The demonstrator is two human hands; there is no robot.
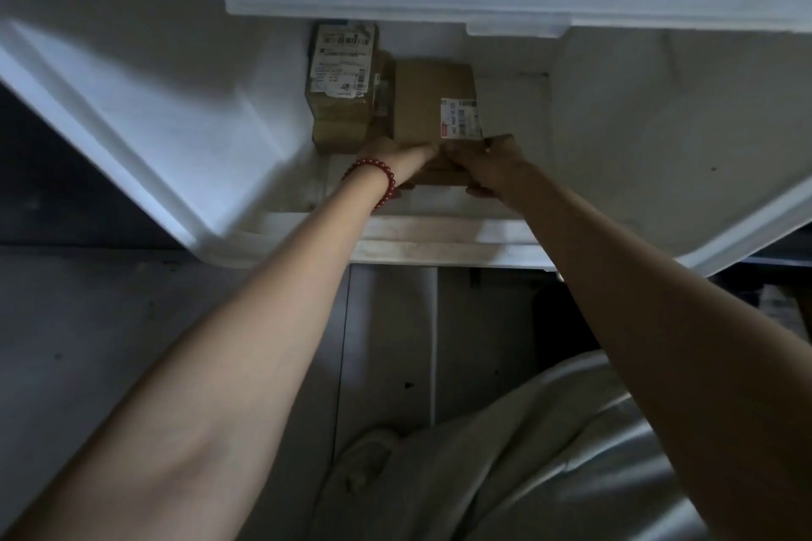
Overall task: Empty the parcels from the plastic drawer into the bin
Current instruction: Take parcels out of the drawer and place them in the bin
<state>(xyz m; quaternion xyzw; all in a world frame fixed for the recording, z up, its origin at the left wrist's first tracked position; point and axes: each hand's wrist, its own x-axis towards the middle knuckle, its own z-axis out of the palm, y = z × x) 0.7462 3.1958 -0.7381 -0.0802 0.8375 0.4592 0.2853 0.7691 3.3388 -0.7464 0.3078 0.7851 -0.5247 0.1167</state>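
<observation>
Left hand and right hand grip a parcel, label print illegible.

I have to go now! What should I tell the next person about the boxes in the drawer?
Left hand: grips the near parcel at its front edge.
Right hand: grips the same parcel at its front right corner.
Things: both parcels lie inside the plastic drawer. The far parcel sits just left of the held one, untouched. What looks like the bin is at the lower right.
Done: no parcel is out yet.
Left: lift the near parcel into the bin, then the far one.
</observation>
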